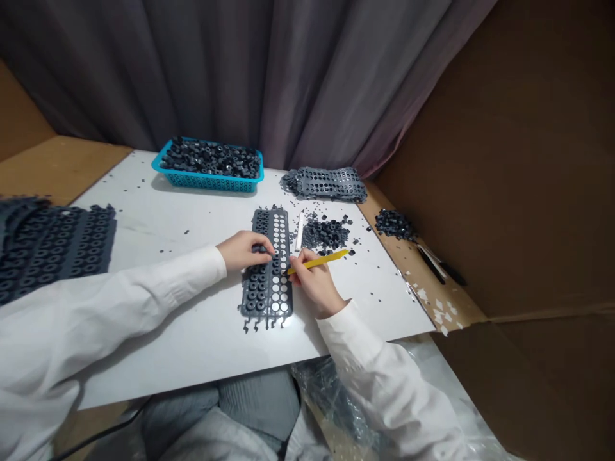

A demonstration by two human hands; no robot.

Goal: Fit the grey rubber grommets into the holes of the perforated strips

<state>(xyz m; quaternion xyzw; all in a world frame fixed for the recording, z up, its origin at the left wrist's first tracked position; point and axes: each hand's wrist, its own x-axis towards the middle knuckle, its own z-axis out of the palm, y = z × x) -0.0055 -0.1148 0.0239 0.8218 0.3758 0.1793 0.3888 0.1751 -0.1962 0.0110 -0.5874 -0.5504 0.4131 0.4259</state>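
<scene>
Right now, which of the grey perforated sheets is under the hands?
The lengthwise sheet mid-board, beneath the left hand and right hand; another lies near the curtain, a stack at left.

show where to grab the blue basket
Grip the flared rim of the blue basket on its near long side, from above and outside: the lip overhangs the slanted wall, and the dark rings heaped inside leave no room for fingers.

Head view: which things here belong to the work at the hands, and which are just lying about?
In use: left hand on grey sheet; right hand holding yellow stick.

Lying about: blue basket of grey rings; loose rings; white strip; stacked sheets; black pens.
</scene>
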